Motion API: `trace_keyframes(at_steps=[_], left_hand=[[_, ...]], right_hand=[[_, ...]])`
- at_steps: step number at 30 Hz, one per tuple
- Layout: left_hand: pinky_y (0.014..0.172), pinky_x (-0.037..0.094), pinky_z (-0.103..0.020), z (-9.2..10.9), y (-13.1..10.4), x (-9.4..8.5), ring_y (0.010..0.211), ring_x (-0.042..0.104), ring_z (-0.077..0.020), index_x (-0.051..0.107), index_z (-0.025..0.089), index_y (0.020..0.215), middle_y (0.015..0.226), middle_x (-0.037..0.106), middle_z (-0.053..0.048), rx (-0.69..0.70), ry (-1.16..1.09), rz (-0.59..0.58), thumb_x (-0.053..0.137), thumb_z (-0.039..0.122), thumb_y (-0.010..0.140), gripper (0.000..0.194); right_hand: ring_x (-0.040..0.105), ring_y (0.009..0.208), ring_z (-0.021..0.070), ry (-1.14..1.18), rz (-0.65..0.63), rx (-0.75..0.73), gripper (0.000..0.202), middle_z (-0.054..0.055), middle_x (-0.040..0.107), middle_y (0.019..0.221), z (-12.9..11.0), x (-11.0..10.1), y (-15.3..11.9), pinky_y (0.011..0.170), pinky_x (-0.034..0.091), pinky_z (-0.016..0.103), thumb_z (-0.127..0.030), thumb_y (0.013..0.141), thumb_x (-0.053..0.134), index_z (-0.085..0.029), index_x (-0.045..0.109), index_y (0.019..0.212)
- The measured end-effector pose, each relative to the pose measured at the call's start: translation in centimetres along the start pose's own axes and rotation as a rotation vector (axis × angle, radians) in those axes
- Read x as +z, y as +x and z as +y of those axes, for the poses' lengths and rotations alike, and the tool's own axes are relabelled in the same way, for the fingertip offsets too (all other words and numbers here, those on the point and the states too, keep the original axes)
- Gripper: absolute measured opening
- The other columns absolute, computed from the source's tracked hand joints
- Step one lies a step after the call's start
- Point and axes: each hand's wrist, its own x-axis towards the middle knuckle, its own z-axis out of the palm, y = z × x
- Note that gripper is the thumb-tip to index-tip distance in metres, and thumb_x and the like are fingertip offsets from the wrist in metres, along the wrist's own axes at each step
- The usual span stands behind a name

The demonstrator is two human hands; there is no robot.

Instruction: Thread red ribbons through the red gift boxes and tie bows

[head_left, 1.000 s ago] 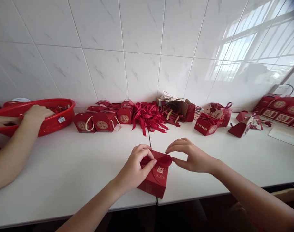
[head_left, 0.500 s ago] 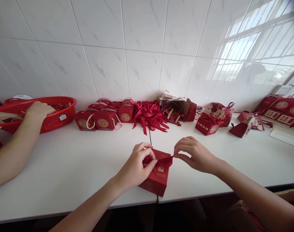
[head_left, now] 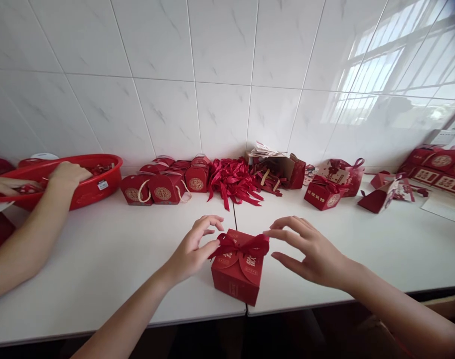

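Observation:
A red gift box [head_left: 234, 281] with gold lettering stands near the table's front edge, over the seam between two tabletops. Across its top lies a dark red ribbon bow [head_left: 244, 245]. My left hand [head_left: 197, 247] is at the box's left side, fingers apart, with the thumb by the bow's left end; whether it touches cannot be made out. To the right, my right hand [head_left: 307, 249] is spread open, its index fingertip at the bow's right loop. Neither hand grips anything.
At the left, another person's hands [head_left: 68, 174] reach into a red basin [head_left: 96, 192]. Along the wall are small handled boxes [head_left: 165, 187], a pile of red ribbons [head_left: 232, 179], an open carton [head_left: 285, 167], a ribboned box [head_left: 320, 193] and stacked red boxes [head_left: 440, 164].
My left hand has let go of the ribbon's middle and moved left. My right hand has released the bow's right end and opened. The bow now shows whole.

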Motion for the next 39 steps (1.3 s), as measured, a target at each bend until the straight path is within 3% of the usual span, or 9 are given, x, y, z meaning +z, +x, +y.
trace_keyframes(at_steps=[4,8,12,15,18,23,28,35,39], left_hand=[[0.101,0.041,-0.039,-1.4,-0.4,-1.2,0.122,0.044,-0.0206,0.05,0.025,0.1,0.122,0.052,-0.003,-0.032,0.047,-0.002,0.04,0.013,0.078,0.027],[0.104,0.039,-0.04,-5.1,-1.3,-1.3,0.123,0.043,-0.0202,0.045,0.025,0.117,0.125,0.051,-0.005,0.018,0.328,-0.007,0.039,0.014,0.079,0.04],[0.105,0.031,-0.053,-9.5,-2.0,-1.9,0.129,0.037,-0.0282,0.046,0.021,0.125,0.135,0.048,-0.011,0.021,0.733,-0.039,0.043,0.03,0.085,0.041],[0.104,0.03,-0.053,-10.9,-2.2,-2.1,0.13,0.037,-0.0277,0.048,0.023,0.126,0.14,0.045,-0.01,-0.045,0.817,-0.106,0.037,0.041,0.09,0.042],[0.104,0.03,-0.05,-10.8,-2.1,-2.1,0.131,0.038,-0.0263,0.049,0.024,0.126,0.141,0.044,-0.009,-0.058,0.816,-0.12,0.035,0.042,0.09,0.042],[0.105,0.031,-0.048,-10.7,-2.1,-2.2,0.13,0.039,-0.0256,0.052,0.024,0.124,0.14,0.046,-0.008,-0.064,0.8,-0.098,0.037,0.041,0.089,0.042],[0.104,0.033,-0.048,-11.4,-2.2,-2.5,0.13,0.041,-0.0257,0.053,0.028,0.124,0.14,0.046,-0.005,-0.052,0.792,-0.086,0.037,0.041,0.089,0.041],[0.103,0.036,-0.046,-11.0,-2.3,-2.7,0.129,0.042,-0.0255,0.053,0.031,0.126,0.14,0.047,-0.003,-0.04,0.828,-0.088,0.038,0.036,0.089,0.041],[0.103,0.037,-0.045,-11.2,-2.5,-2.8,0.128,0.043,-0.0253,0.053,0.032,0.126,0.14,0.048,-0.003,-0.039,0.841,-0.084,0.039,0.036,0.089,0.041]], right_hand=[[0.052,0.104,0.023,0.024,-0.023,-0.008,0.035,0.013,0.052,0.119,-1.9,0.3,0.9,0.087,0.046,0.041,-0.031,0.089,0.05,-0.024,0.051,0.123],[0.037,0.127,0.0289,0.05,-0.125,-0.057,0.056,0.013,0.042,0.139,-3.8,1.3,2.5,0.099,0.038,0.047,-0.045,0.087,0.051,-0.023,0.04,0.137],[0.021,0.138,0.0284,0.043,-0.275,-0.18,0.055,0.008,0.03,0.15,-5.1,3.1,3.4,0.11,0.024,0.049,-0.046,0.093,0.038,-0.023,0.033,0.142],[0.017,0.14,0.0265,0.029,-0.305,-0.109,0.055,0.006,0.029,0.15,-4.3,4.2,3.3,0.112,0.021,0.048,-0.043,0.095,0.033,-0.022,0.027,0.145],[0.018,0.14,0.026,-0.057,-0.291,0.057,0.055,0.004,0.03,0.15,-0.6,4.6,2.6,0.112,0.022,0.048,-0.041,0.094,0.035,-0.025,0.026,0.146],[0.024,0.139,0.0239,-0.285,-0.249,0.48,0.053,0.0,0.031,0.149,10.7,4.0,0.6,0.108,0.029,0.045,-0.037,0.09,0.041,-0.03,0.033,0.142],[0.03,0.136,0.025,-0.389,-0.188,0.647,0.052,0.001,0.036,0.147,20.0,3.1,-1.5,0.108,0.029,0.045,-0.037,0.089,0.041,-0.028,0.038,0.14],[0.036,0.131,0.0279,-0.468,-0.094,0.879,0.05,0.002,0.042,0.143,27.0,2.0,-3.8,0.104,0.033,0.05,-0.039,0.087,0.041,-0.033,0.043,0.136],[0.016,0.138,0.0368,-0.56,0.023,1.014,0.047,0.008,0.019,0.153,28.6,1.2,-5.6,0.103,0.023,0.061,-0.037,0.086,0.043,-0.025,0.049,0.131]])
